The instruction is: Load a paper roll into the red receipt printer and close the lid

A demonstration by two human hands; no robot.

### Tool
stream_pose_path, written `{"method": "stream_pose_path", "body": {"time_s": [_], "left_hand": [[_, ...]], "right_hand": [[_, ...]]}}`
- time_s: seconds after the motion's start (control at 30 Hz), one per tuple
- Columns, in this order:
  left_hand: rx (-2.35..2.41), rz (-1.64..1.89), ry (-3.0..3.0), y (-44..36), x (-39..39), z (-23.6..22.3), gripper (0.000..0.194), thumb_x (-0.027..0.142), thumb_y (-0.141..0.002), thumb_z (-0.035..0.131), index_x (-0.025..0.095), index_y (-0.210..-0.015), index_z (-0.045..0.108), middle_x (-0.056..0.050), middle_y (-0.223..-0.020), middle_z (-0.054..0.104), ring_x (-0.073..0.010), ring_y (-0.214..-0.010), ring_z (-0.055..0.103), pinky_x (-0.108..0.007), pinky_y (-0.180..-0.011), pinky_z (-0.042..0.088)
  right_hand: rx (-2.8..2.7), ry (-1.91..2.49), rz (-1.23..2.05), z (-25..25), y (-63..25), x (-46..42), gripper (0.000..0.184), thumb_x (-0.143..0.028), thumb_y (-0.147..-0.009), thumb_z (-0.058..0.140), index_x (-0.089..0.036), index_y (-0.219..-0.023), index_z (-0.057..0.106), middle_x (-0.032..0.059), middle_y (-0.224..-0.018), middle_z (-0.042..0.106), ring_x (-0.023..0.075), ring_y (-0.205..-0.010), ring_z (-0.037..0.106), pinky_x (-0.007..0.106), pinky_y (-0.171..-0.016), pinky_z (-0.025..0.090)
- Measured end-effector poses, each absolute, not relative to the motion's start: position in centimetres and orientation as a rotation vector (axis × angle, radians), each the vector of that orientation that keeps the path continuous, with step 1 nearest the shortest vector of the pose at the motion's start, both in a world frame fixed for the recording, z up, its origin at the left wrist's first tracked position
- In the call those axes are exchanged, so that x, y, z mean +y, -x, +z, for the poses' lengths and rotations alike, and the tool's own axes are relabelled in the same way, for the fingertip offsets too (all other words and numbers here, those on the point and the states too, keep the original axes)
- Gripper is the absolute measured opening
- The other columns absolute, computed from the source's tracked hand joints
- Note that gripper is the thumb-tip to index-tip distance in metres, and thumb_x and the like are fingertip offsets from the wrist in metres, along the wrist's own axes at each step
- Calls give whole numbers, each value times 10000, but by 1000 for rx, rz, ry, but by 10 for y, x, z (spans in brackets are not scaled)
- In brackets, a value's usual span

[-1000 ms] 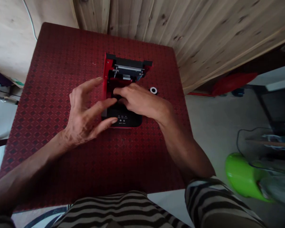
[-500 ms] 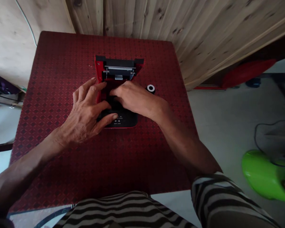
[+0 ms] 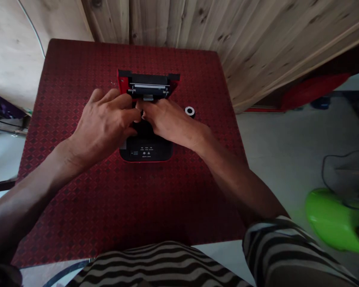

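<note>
A red and black label printer [image 3: 159,150] stands on the table with its lid [image 3: 149,77] raised, showing a roller and metal bars. My left hand [image 3: 103,119] is over the printer's left side, its fingers curled and thumb bent inward. My right hand [image 3: 164,115] reaches into the open compartment from the right, fingertips drawn together just under the lid. The fingertips of both hands nearly meet. What they grip, if anything, is hidden. Just right of the printer lies a small black roll with a white ring-shaped end [image 3: 190,111].
The table [image 3: 167,199] has a red patterned cover. A wooden plank wall [image 3: 167,24] borders its far edge. A bright green plastic object [image 3: 326,219] and a dark cable are on the floor to the right.
My left hand has moved up and curled its fingers, uncovering the printer's front panel. My right fingertips have shifted slightly up toward the lid.
</note>
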State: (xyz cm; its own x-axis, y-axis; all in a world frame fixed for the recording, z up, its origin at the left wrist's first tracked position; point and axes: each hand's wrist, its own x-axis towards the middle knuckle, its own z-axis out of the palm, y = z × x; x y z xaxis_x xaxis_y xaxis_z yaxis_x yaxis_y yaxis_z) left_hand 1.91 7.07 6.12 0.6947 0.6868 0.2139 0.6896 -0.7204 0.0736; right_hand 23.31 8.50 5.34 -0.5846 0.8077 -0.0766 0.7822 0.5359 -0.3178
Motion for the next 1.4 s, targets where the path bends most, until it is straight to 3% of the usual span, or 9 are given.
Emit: {"method": "stream_pose_path", "body": {"time_s": [0.2, 0.43, 0.63, 0.73, 0.83, 0.93, 1.07, 1.3, 1.4], "left_hand": [[-1278, -402, 2967, -29, 76, 58, 327, 451, -1064, 566, 194, -909, 696, -4, -895, 659, -262, -1049, 724, -415, -1010, 541], [-1463, -349, 2866, -36, 75, 49, 394, 466, -1064, 520, 185, -826, 661, -3, -797, 680, -232, -879, 764, -321, -834, 558], [-1627, -77, 2717, -47, 74, 63, 244, 422, -1008, 641, 207, -949, 740, -37, -835, 732, -265, -811, 751, -369, -762, 537], [-1694, 96, 2682, -53, 74, 69, 241, 422, -1005, 665, 222, -916, 767, -64, -841, 745, -293, -799, 744, -396, -727, 520], [-1767, 24, 2735, -54, 75, 71, 231, 394, -1010, 662, 225, -913, 786, -52, -878, 753, -274, -861, 751, -392, -789, 535], [-1758, -60, 2791, -51, 76, 70, 236, 377, -1035, 630, 236, -1013, 817, -50, -938, 777, -268, -926, 761, -375, -804, 532], [-1762, -67, 2847, -47, 79, 67, 274, 368, -1067, 583, 246, -1097, 827, -51, -931, 794, -255, -860, 740, -379, -773, 521], [-1774, -206, 2967, -43, 87, 59, 335, 341, -1075, 519, 207, -902, 772, -10, -770, 707, -168, -682, 620, -328, -708, 441], [-1732, -254, 3015, -43, 89, 61, 335, 326, -1034, 530, 200, -784, 713, -6, -670, 647, -139, -588, 519, -322, -617, 338]], "right_hand": [[-2623, 1418, 533, 50, -232, 83, 574, 13, -1001, 455, -175, -1525, 595, 145, -1311, 782, 293, -1103, 759, 380, -894, 550], [-2579, 1382, 492, 36, -233, 83, 599, 2, -1002, 443, -164, -1563, 573, 160, -1383, 763, 312, -1188, 754, 448, -994, 566], [-2532, 1370, 600, 47, -236, 78, 431, -41, -1059, 425, -134, -1397, 675, 158, -1238, 814, 308, -1138, 778, 391, -921, 562], [-2517, 1332, 634, 52, -242, 74, 378, -65, -1080, 438, -123, -1353, 693, 152, -1226, 812, 296, -1137, 773, 397, -952, 563], [-2505, 1208, 591, 53, -256, 70, 330, -83, -1058, 525, -169, -1324, 700, 107, -1242, 800, 274, -1169, 747, 422, -1034, 564], [-2493, 1130, 501, 56, -275, 63, 374, -61, -1006, 611, -212, -1339, 693, 77, -1312, 771, 272, -1241, 713, 460, -1118, 555], [-2529, 1138, 393, 61, -287, 57, 465, -24, -972, 640, -221, -1392, 665, 82, -1344, 740, 292, -1288, 688, 508, -1153, 557], [-2587, 1098, 309, 60, -278, 53, 516, -109, -955, 767, -229, -1434, 619, 95, -1373, 698, 307, -1312, 658, 532, -1165, 563], [-2606, 1093, 224, 62, -274, 51, 396, -165, -1011, 736, -224, -1393, 651, 87, -1328, 699, 306, -1304, 659, 548, -1150, 563]]}}
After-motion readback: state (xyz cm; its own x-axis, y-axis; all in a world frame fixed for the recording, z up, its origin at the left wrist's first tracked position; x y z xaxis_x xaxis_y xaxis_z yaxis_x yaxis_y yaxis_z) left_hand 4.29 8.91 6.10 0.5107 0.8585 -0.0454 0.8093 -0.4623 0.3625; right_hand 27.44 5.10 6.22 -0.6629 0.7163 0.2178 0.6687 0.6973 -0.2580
